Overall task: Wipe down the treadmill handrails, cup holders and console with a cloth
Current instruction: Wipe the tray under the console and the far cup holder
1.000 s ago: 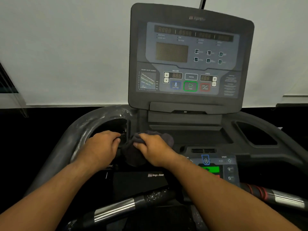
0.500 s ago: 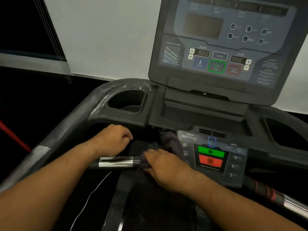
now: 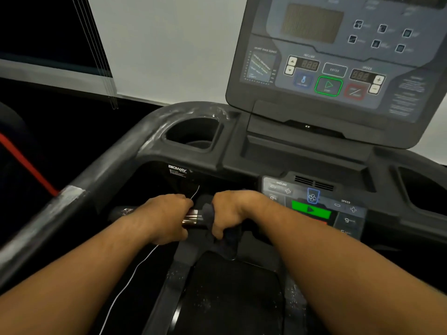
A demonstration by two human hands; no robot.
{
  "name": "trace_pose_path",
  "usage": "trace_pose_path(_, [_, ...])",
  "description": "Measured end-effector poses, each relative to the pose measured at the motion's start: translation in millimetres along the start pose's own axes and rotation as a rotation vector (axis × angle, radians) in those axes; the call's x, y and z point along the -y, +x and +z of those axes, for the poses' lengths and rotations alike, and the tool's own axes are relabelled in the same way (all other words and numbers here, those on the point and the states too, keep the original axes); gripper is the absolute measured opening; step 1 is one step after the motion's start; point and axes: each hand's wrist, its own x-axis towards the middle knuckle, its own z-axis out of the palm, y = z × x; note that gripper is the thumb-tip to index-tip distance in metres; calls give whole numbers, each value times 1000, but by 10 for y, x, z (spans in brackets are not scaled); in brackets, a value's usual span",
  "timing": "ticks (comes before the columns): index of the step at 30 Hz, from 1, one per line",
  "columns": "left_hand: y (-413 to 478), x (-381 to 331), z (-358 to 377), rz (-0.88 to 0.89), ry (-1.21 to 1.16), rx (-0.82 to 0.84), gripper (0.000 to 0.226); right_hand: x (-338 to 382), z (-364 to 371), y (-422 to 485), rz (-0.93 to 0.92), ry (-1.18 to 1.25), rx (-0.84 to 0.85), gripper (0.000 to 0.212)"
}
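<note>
While the left hand (image 3: 167,217) gripped the front bar (image 3: 191,219) bare, the right hand (image 3: 233,212) clenched the cloth (image 3: 228,240) round the bar just beside it. Handrail step, seemingly. Next move likely called for sliding the cloth along the bar with a firm squeeze.

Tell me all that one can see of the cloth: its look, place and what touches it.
The cloth is dark grey, soft and crumpled. It is bunched round the front bar, just right of its shiny metal part. The right hand grips it there and hides most of it; a loose end hangs below the fingers. The left hand holds the bar beside it.
</note>
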Motion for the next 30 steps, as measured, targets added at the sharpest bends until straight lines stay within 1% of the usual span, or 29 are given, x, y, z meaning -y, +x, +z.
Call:
trace_pose_path(1, [10, 12, 16, 7, 13, -16, 29, -1, -7, 22, 2, 25, 19, 36])
trace_pose_path(2, [19, 32, 27, 16, 18, -26, 30, -1, 7, 19, 0, 24, -5, 35])
trace_pose_path(3, [22, 56, 33, 25, 18, -36, 31, -3, 61, 9, -1, -3, -72, 36])
trace_pose_path(4, [25, 78, 30, 35, 18, -44, 30, -4, 142, -6, 1, -54, -180, 37])
trace_pose_path(6, [16, 115, 7, 56, 18, -67, 29, 1, 408, -10, 8, -188, -481, 38])
trace_pose_path(8, [21, 138, 1, 76, 21, -84, 29, 33, 680, -11, 0, -311, -755, 25])
trace_pose_path(10, [25, 144, 7, 82, 18, -96, 31, 32, 867, -3, -15, -358, -936, 18])
trace_pose_path(12, [32, 156, 0, 100, 32, -103, 33, 32, 949, 19, -30, -328, -1008, 20])
trace_pose_path(14, [49, 169, -14, 118, 48, -103, 33, 70, 915, 15, 36, -311, -991, 21])
trace_pose_path(15, [56, 175, -19, 123, 51, -100, 33, 94, 864, 9, 70, -296, -929, 24])
trace_pose_path(17, [76, 177, -27, 136, 59, -95, 34, 118, 699, -23, 69, -248, -732, 32])
trace_pose_path(19, [92, 193, -33, 145, 57, -85, 36, 134, 486, -22, 59, -148, -544, 39])
trace_pose_path(22, [106, 204, -52, 139, 46, -59, 39, 155, 178, 79, 116, -12, -175, 49])
trace_pose_path(23, [110, 203, -53, 137, 45, -54, 39, 165, 124, 106, 125, 28, -107, 52])
trace_pose_path(24, [110, 199, -59, 135, 44, -51, 39, 174, 105, 119, 131, 45, -92, 54])
trace_pose_path(25, [109, 198, -63, 135, 45, -49, 39, 184, 126, 114, 132, 39, -130, 54])
trace_pose_path(26, [108, 194, -67, 133, 47, -47, 38, 195, 189, 93, 123, 3, -217, 53])
trace_pose_path(27, [110, 190, -67, 134, 50, -44, 38, 198, 311, 85, 112, -59, -343, 51])
trace_pose_path(29, [107, 196, -74, 135, 60, -42, 37, 251, 623, 97, 82, -210, -655, 42])
trace_pose_path(30, [105, 200, -79, 135, 63, -45, 37, 283, 763, 100, 75, -268, -755, 36])
